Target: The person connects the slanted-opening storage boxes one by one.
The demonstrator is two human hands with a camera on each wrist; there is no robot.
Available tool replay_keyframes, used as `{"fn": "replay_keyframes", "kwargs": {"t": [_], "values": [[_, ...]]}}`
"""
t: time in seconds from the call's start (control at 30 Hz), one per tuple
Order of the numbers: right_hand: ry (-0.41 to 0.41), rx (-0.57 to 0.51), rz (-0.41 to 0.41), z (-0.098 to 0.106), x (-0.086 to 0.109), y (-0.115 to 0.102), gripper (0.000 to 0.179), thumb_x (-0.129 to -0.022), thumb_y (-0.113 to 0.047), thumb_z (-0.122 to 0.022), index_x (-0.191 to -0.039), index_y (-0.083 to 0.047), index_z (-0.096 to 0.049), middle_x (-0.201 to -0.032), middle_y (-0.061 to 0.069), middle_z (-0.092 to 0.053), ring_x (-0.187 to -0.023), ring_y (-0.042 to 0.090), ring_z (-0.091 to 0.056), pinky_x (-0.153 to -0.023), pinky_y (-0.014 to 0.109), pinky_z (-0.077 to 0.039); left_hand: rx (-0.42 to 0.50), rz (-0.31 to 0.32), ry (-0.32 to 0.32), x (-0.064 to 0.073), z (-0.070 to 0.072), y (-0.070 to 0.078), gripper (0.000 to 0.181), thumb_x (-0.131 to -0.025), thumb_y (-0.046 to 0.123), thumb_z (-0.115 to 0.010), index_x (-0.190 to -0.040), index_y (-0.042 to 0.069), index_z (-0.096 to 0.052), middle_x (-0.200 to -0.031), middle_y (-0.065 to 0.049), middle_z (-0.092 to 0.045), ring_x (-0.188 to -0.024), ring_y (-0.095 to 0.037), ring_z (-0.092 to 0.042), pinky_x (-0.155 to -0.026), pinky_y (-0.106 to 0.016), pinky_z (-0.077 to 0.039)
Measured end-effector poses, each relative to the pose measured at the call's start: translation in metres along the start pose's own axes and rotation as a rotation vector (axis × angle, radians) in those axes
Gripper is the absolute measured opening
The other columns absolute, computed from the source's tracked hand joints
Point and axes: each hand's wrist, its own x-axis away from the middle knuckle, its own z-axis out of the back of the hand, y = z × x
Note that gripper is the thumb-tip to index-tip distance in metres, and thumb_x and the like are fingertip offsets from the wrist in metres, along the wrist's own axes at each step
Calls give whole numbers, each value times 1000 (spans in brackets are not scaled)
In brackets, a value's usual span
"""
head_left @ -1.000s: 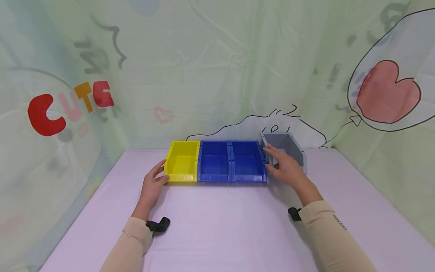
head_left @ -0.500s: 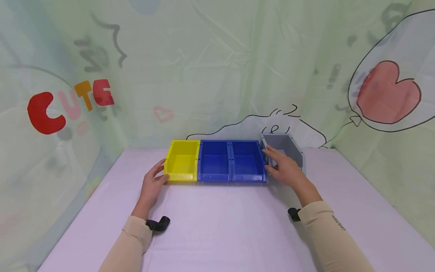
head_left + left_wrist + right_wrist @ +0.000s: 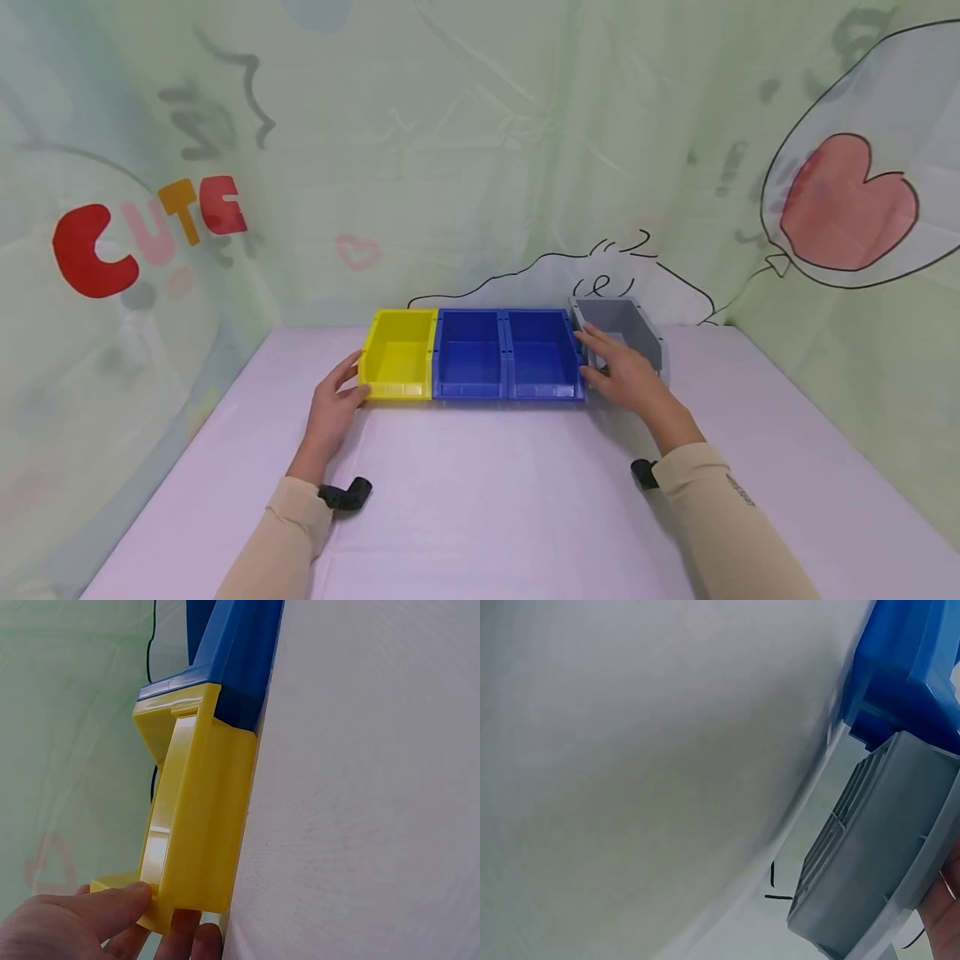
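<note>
A yellow bin point(image 3: 396, 390) and two blue bins, the left one point(image 3: 470, 390) and the right one point(image 3: 543, 390), stand side by side in a row. My left hand point(image 3: 333, 412) holds the yellow bin's left front corner, the thumb point(image 3: 127, 904) on its front lip and fingers behind and under. At the row's right end is a grey bin point(image 3: 877, 847), tilted, with a gap under it in the right wrist view. My right hand point(image 3: 632, 382) reaches across it and grips its left wall, fingertips right at the right blue bin's side; part of the hand is hidden behind the grey bin.
A white cloth covers the table point(image 3: 480, 500). Behind and on both sides hangs a pale green printed curtain point(image 3: 465, 167), close behind the bins. A black wrist mount point(image 3: 348, 494) sticks out from the left sleeve, another black mount point(image 3: 643, 473) from the right.
The grey bin has moved slightly down and toward the front beside the right blue bin, my right hand moving with it. My left hand keeps its hold. The whole view has shifted slightly.
</note>
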Motion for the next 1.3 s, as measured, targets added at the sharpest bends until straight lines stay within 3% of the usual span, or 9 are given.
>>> {"fn": "replay_keyframes", "kwargs": {"t": [0.6,1.3], "values": [[-19,22,22,3,1,-2,65,-101,-17,-64,-159,-4,-37,-168,21,-28,-136,55,-48,-106,72,-43,27,-11,14,1,0,3,62,-103,11,-60,-159,32,-42,-160,-13,-44,-127,-36,-62,-106,-44,-56],[-51,40,-16,-4,2,-3,70,-102,-18,-63,-162,-5,-30,-169,20,-25,-142,56,-40,-111,73,-37,19,-13,9,2,1,2,62,-104,11,-59,-159,32,-41,-161,-13,-43,-127,-36,-61,-107,-44,-55]]}}
